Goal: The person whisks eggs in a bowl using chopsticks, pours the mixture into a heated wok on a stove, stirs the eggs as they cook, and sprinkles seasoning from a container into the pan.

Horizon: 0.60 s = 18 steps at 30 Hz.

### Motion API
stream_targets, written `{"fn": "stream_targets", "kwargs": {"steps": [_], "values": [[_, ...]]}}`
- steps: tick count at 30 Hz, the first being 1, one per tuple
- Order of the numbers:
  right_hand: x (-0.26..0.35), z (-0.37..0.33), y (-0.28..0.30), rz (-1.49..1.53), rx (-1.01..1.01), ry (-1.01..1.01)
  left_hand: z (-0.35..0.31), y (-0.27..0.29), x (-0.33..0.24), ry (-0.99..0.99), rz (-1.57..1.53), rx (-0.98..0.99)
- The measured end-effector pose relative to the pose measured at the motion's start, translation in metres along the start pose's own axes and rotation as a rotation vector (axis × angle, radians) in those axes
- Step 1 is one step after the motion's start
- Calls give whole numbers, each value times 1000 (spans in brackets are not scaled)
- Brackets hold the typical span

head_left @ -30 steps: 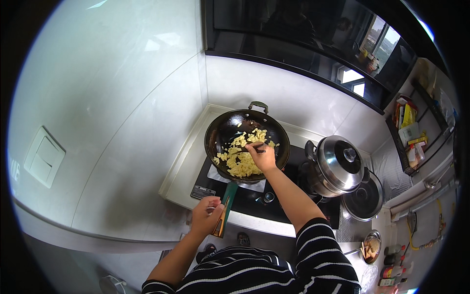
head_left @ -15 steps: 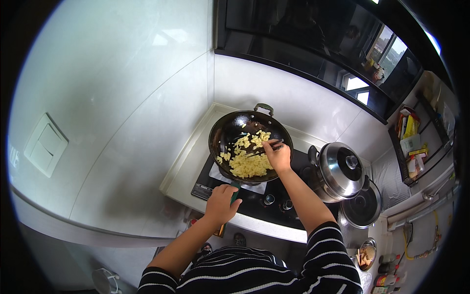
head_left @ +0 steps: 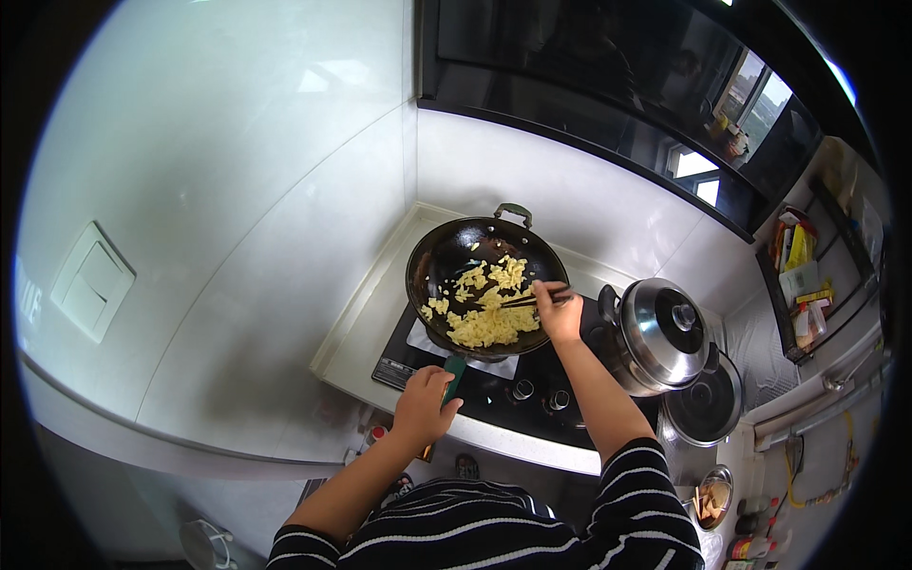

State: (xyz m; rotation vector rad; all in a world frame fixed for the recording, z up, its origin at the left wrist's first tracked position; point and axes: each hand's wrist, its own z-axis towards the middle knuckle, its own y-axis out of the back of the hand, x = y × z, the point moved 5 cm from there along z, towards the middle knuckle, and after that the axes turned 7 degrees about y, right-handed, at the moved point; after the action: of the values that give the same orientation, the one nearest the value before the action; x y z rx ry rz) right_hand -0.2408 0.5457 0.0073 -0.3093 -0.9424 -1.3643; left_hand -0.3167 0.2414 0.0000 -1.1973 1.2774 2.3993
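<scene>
A dark wok [head_left: 437, 247] sits over the stove, with yellow scrambled egg [head_left: 489, 323] in loose pieces across its middle and near side. My right hand [head_left: 559, 315] is closed on a pair of dark chopsticks [head_left: 521, 302] at the wok's right rim, their tips down in the egg. The wok's green long handle [head_left: 454, 369] points toward me, and my left hand [head_left: 424, 407] is closed round its near end. A small loop handle [head_left: 514, 211] stands on the far rim.
To the wok's right stands a lidded steel pot [head_left: 663, 332], with a round dark lid [head_left: 705, 404] beside it. Two knobs [head_left: 523, 389] line the front of the black cooktop [head_left: 489, 408]. A wall rack [head_left: 807, 275] holds packets, and a dark glossy range hood [head_left: 589, 123] hangs above.
My right hand has shifted right and slightly nearer, so more of the chopsticks shows. My left hand has slid a little toward me along the handle, uncovering more green.
</scene>
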Motion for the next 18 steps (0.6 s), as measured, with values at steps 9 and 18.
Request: {"fn": "stream_targets", "kwargs": {"steps": [9, 18], "values": [[29, -10, -43, -143, 140, 285, -1, 1, -3, -3, 27, 28], [96, -33, -18, 103, 554, 82, -5, -1, 7, 15, -25, 39]]}}
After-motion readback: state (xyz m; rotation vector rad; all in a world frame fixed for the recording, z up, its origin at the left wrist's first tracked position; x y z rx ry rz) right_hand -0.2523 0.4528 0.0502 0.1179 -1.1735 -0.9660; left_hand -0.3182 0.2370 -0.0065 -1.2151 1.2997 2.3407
